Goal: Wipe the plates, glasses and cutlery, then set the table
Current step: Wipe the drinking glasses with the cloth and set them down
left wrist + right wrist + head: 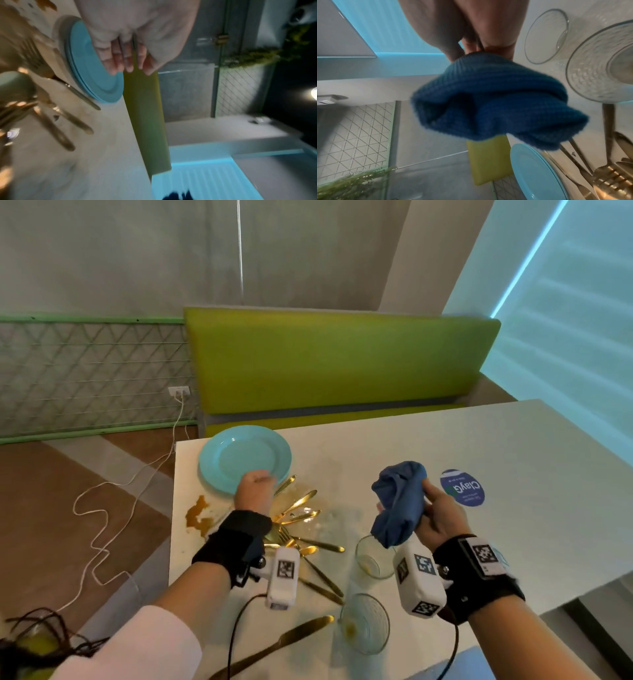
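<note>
Barely begun: the left hand [256, 487] fingers grip the plate [239, 457] at the table [479, 446] corner, the right hand [440, 517] clutches a cloth [399, 501], while smeared glasses [371, 556], scattered cutlery [305, 515] and a spill [198, 513] await wiping.

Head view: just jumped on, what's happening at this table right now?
A person is about to wipe dishes. The left hand grips the near rim of the light blue plate, which sits at the table's far left corner. The right hand holds a bunched blue cloth above the table, not touching the plate. Gold cutlery lies scattered by a brown spill, and two dirty glasses stand nearer the person. Nothing is set out yet.
</note>
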Motion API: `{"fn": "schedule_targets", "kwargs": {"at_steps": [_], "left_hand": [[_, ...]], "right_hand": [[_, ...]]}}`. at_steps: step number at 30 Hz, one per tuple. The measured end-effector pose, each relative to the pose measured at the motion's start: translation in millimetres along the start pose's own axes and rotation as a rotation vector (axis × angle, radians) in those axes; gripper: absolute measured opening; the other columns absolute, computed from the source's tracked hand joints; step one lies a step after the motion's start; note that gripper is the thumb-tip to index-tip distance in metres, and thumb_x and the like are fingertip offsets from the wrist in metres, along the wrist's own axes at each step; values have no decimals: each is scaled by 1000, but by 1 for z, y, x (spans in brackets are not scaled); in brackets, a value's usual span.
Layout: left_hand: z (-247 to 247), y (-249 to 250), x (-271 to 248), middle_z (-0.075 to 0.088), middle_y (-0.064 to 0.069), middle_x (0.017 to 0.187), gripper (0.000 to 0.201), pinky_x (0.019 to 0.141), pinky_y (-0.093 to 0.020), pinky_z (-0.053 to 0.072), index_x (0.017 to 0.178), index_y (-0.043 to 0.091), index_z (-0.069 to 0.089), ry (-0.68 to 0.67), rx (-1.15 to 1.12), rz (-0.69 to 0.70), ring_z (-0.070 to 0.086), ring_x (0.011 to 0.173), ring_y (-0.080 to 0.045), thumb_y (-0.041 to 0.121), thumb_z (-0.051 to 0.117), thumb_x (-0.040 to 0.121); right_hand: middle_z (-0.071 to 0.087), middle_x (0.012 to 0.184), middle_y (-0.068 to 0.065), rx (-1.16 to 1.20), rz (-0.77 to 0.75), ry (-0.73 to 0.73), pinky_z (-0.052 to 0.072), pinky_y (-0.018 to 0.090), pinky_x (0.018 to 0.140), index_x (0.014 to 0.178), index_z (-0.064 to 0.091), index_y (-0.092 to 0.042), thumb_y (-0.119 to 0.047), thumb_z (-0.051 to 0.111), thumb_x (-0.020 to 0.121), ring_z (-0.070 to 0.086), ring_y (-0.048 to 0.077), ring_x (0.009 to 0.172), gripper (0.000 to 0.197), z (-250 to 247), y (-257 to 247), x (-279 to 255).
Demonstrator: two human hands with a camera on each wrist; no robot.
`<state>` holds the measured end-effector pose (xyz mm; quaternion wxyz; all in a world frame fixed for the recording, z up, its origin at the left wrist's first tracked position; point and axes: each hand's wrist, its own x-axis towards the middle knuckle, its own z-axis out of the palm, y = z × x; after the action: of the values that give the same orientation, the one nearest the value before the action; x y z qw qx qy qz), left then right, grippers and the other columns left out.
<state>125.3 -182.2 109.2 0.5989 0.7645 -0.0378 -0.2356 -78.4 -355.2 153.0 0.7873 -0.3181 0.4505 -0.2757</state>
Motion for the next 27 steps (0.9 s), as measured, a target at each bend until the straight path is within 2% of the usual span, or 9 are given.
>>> {"fn": "schedule_targets", "kwargs": {"at_steps": [2, 4, 6, 8, 13, 16, 19, 25, 27], "left_hand": [[6, -11, -34, 61, -8, 107, 22, 99, -37, 45, 105, 19, 57, -260, 93, 54, 57, 109, -29, 8, 60, 86], [11, -25, -68, 56, -2, 116, 47, 91, -25, 42, 124, 18, 48, -612, 343, 65, 53, 108, -19, 10, 68, 82], [16, -51, -92, 45, -3, 138, 82, 94, -21, 38, 143, 17, 30, -800, 596, 32, 46, 122, -18, 17, 76, 75], [18, -75, -110, 36, -4, 149, 107, 104, -24, 34, 149, 19, 15, -843, 708, 13, 37, 134, -19, 24, 83, 66], [28, -113, -151, 27, -10, 148, 133, 112, -24, 25, 150, 13, 2, -747, 714, 78, 28, 139, -22, 36, 89, 53], [41, -134, -167, 31, -7, 146, 149, 111, -23, 25, 149, 16, 6, -616, 613, 114, 29, 138, -19, 62, 84, 31], [61, -149, -177, 33, -5, 145, 130, 110, -25, 27, 149, 19, 11, -435, 542, 116, 31, 136, -20, 39, 90, 48], [77, -160, -182, 52, 6, 122, 104, 99, -26, 45, 130, 23, 45, -252, 463, 152, 49, 120, -14, 53, 84, 39], [73, -152, -185, 48, 11, 114, 90, 97, -20, 40, 124, 22, 49, -239, 472, 215, 42, 116, -8, 43, 86, 46]], "right_hand": [[74, 84, 12, -3, -12, -124, 56, 35, 78, 102, 61, -5, -30, 49, 92, 72, 21, 77, 29, -6, -4, -9], [73, 69, 9, -84, -31, -141, 58, 29, 60, 96, 60, -2, -12, 48, 93, 71, 18, 62, 16, -14, -3, -17], [70, 74, 13, -149, -28, -131, 58, 27, 55, 103, 56, 2, 1, 44, 90, 68, 24, 66, 18, -23, -1, -21], [65, 89, 16, -178, -7, -109, 57, 32, 61, 116, 53, 3, 2, 43, 87, 62, 30, 77, 31, -33, 0, -25], [70, 69, 12, -190, 43, -166, 56, 26, 53, 100, 56, 7, 5, 41, 83, 68, 22, 59, 22, -54, -1, -47], [63, 97, 19, -245, 34, -131, 50, 38, 71, 117, 51, 11, 3, 41, 85, 62, 32, 81, 35, -63, 3, -56], [56, 107, 22, -291, 37, -145, 46, 41, 74, 121, 49, 7, 2, 42, 85, 55, 36, 92, 37, -69, 6, -67], [57, 108, 22, -360, 28, -210, 48, 38, 75, 112, 56, 5, 5, 47, 82, 55, 33, 93, 32, -87, 15, -77], [60, 103, 20, -388, 22, -235, 50, 37, 73, 102, 60, 0, 7, 49, 81, 57, 31, 88, 25, -91, 16, -82]]}}
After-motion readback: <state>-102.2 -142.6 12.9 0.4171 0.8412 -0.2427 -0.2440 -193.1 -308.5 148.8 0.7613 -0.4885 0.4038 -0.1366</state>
